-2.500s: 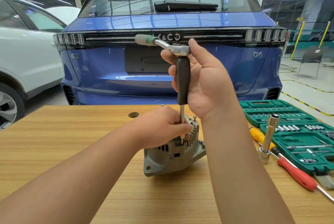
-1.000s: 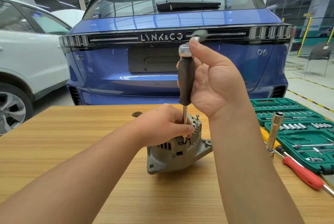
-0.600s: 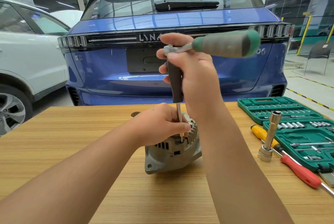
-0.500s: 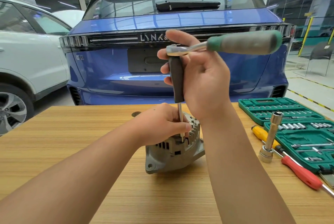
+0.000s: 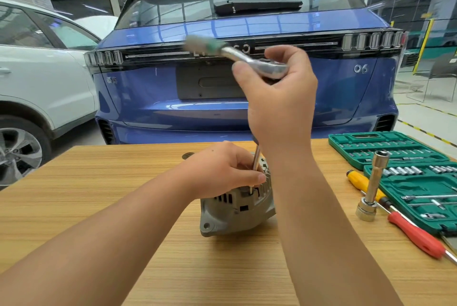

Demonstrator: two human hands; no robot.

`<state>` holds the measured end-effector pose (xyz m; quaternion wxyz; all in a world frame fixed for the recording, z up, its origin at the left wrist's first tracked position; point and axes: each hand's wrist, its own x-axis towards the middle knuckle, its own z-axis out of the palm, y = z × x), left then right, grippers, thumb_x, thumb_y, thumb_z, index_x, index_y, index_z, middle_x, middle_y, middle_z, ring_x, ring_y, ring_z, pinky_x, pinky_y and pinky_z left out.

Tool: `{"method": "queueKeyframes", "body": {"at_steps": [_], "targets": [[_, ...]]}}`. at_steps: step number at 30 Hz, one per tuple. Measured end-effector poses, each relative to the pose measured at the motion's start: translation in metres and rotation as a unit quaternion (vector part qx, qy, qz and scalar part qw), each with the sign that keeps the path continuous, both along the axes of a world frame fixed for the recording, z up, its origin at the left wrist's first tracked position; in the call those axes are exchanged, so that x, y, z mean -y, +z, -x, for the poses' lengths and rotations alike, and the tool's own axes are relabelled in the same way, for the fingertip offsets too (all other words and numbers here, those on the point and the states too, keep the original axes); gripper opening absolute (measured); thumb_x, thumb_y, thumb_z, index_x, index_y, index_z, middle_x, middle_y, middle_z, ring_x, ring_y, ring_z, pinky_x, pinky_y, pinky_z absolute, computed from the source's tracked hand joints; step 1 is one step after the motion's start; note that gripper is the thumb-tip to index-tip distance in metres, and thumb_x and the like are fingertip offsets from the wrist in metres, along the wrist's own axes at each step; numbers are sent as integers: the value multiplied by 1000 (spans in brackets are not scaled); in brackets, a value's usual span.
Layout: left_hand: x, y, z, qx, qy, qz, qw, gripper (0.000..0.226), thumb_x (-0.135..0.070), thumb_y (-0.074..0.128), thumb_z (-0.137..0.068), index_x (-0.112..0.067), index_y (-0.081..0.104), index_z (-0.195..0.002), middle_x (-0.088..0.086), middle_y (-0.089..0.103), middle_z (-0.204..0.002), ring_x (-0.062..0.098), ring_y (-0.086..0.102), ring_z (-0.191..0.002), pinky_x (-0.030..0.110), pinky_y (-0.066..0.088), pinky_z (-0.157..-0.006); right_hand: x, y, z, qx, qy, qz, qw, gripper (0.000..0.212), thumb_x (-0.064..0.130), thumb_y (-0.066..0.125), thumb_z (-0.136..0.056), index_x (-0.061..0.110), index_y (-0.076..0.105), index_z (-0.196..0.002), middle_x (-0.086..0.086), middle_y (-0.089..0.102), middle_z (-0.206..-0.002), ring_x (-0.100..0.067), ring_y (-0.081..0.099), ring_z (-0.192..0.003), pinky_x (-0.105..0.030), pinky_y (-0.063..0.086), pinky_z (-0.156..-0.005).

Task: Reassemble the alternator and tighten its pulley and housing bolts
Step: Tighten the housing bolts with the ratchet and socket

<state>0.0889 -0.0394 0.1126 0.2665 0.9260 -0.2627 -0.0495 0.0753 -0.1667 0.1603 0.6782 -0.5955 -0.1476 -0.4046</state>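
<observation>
Head view: a grey metal alternator [image 5: 237, 209] sits on a wooden worktop [image 5: 99, 194], near the middle of its far edge. The left hand [image 5: 222, 172] rests on top of the alternator, fingers curled around a thin steel shaft [image 5: 256, 161] that stands upright into the housing. The right hand [image 5: 279, 105] is raised above it, fingers closed around the chrome head of a ratchet wrench [image 5: 257, 62]; the wrench's green and grey handle points up and left and is blurred. At the worktop's right edge lie two open green socket cases [image 5: 395, 147], a red-handled screwdriver [image 5: 418, 236], a yellow-handled screwdriver [image 5: 358, 179] and an upright steel socket extension [image 5: 373, 182]. Beyond the far edge stand a blue car [image 5: 235, 98] and a white car [image 5: 37, 78].
</observation>
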Motion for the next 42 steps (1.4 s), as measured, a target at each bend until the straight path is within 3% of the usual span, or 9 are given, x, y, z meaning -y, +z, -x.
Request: {"method": "queueKeyframes", "body": {"at_steps": [2, 6, 9, 14, 19, 26, 32, 35, 42], "targets": [[0, 0, 0, -3, 0, 1, 1000, 15, -51, 66, -96, -41, 77, -97, -11, 75, -87, 13, 69, -83, 35, 55, -73, 1, 3, 3, -12, 15, -43, 999, 27, 22, 74, -92, 15, 57, -113, 9, 65, -76, -1, 56, -59, -22, 48, -58], [-1, 0, -2, 11, 16, -9, 1000, 17, -53, 67, -94, -38, 76, -92, -9, 74, -83, 10, 65, -74, 33, 53, -68, 12, 16, 10, -154, 344, -153, 914, 26, 36, 53, -102, 12, 63, -101, -7, 75, -85, -13, 56, -63, -27, 44, -66], [-2, -1, -3, 10, 24, -5, 1000, 17, -53, 68, -93, -39, 76, -93, -11, 74, -83, 8, 66, -75, 36, 57, -74, 12, 17, 12, -170, 411, -171, 879, 20, 30, 65, -86, 12, 68, -93, -3, 72, -82, -11, 55, -63, -22, 43, -60], [-1, -1, -3, 5, 19, 0, 1000, 17, -52, 68, -94, -38, 78, -93, -12, 75, -85, 9, 69, -81, 40, 59, -79, 6, 13, 8, -71, 349, -217, 909, 20, 4, 74, -79, 15, 59, -86, -1, 61, -73, -13, 59, -63, -23, 48, -60], [0, 0, -4, -1, 19, 8, 1000, 17, -50, 66, -96, -40, 76, -87, -18, 75, -83, 2, 67, -75, 27, 52, -66, -4, 2, 1, 66, 115, 28, 991, 24, -5, 62, -95, 18, 63, -92, -10, 61, -88, -27, 59, -77, -30, 49, -68], [-1, -1, -3, 10, 30, 5, 999, 19, -52, 64, -96, -39, 77, -88, -6, 76, -85, 14, 68, -78, 38, 54, -69, 1, -3, -1, -2, 366, -16, 930, 49, 25, 36, -86, 13, 61, -126, -11, 63, -92, -27, 47, -76, -35, 39, -68], [-1, 0, -1, 19, 29, 4, 999, 20, -52, 66, -95, -39, 77, -84, -8, 73, -76, 6, 63, -62, 18, 44, -55, 9, -4, -10, -18, 443, -25, 896, 49, 50, 34, -99, 23, 61, -128, -7, 66, -96, -20, 53, -78, -34, 40, -72], [0, 0, -1, 23, 27, 7, 999, 18, -50, 67, -95, -37, 76, -88, -5, 75, -84, 15, 69, -78, 37, 55, -72, 5, -2, -8, -51, 401, -56, 913, 36, 37, 56, -94, 21, 56, -127, 1, 70, -88, -15, 60, -76, -29, 50, -70], [2, 3, 2, 2, -6, -7, 1000, 15, -48, 66, -96, -44, 75, -84, -17, 72, -75, 5, 65, -68, 36, 54, -64, -7, 0, 3, -12, 27, -29, 999, 41, 22, 78, -88, 15, 53, -120, 8, 66, -83, 1, 61, -67, -16, 47, -63]]}}
